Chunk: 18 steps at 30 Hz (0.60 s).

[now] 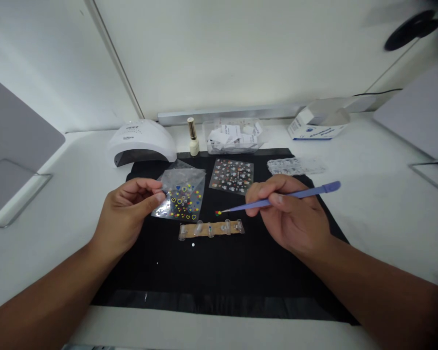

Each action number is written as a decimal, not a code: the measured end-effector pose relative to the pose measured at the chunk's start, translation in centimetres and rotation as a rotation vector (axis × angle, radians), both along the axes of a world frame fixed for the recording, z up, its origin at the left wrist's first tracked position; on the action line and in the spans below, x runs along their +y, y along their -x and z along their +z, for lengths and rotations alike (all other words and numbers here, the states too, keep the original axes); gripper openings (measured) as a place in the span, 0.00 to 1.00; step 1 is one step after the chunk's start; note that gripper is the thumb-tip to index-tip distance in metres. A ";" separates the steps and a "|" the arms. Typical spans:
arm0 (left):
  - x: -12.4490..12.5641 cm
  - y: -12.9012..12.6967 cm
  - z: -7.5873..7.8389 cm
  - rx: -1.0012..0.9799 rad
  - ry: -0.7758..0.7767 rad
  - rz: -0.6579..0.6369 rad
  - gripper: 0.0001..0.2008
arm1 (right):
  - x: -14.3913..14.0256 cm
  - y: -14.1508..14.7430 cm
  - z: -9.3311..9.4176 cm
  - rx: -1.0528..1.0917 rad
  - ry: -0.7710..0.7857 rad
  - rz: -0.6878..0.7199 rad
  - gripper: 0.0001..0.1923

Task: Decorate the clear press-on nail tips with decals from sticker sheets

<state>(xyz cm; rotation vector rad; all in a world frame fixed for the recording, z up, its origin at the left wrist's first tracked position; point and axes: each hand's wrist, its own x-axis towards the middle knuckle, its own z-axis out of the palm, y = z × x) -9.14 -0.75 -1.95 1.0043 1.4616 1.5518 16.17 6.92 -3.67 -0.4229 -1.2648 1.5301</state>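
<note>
Item, left hand (129,216): thumb and forefinger pinched together on the near edge of one sticker sheet (184,201), which tilts above the cloth; clear, glossy film, printed with hearts and dots in blue, yellow and red.

Item, right hand (292,214): fingers closed in a pen-like grip around tweezers (312,190), slim, smooth, lilac, tapering to a fine point.

Item, sticker piece (218,213): tiny, red, yellow and green, at the tweezer tip, between sheet and strip; whether pinched or merely clinging, I cannot tell.

Step, as I judge it: handling a loose sticker just off its sheet. The next move seems to call for a light, steady pinch and an unfolded edge.

Item, tan strip (219,228): flat, matte, lying just below the sheet, carrying five clear, curved, shiny plastic pieces (210,229).

Item, second sheet (231,176): flat, transparent, white-patterned.

Item, black cloth (219,277): dull, soft-looking.

Item, bottle (193,143): cream body, tall gold cap.

Item, lamp (142,141): white, domed, arched opening.
</note>
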 end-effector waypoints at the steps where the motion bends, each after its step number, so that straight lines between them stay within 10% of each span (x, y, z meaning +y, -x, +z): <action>1: 0.0 0.0 0.0 0.000 0.001 -0.001 0.09 | 0.0 0.0 0.0 0.005 0.005 -0.003 0.03; 11: 0.9 0.8 -0.6 0.149 0.056 -0.068 0.12 | -0.1 0.0 0.0 -0.004 0.015 -0.005 0.03; 18: 0.8 2.1 -0.2 1.024 0.279 -0.104 0.13 | -0.3 0.3 -0.1 -0.035 0.025 -0.011 0.04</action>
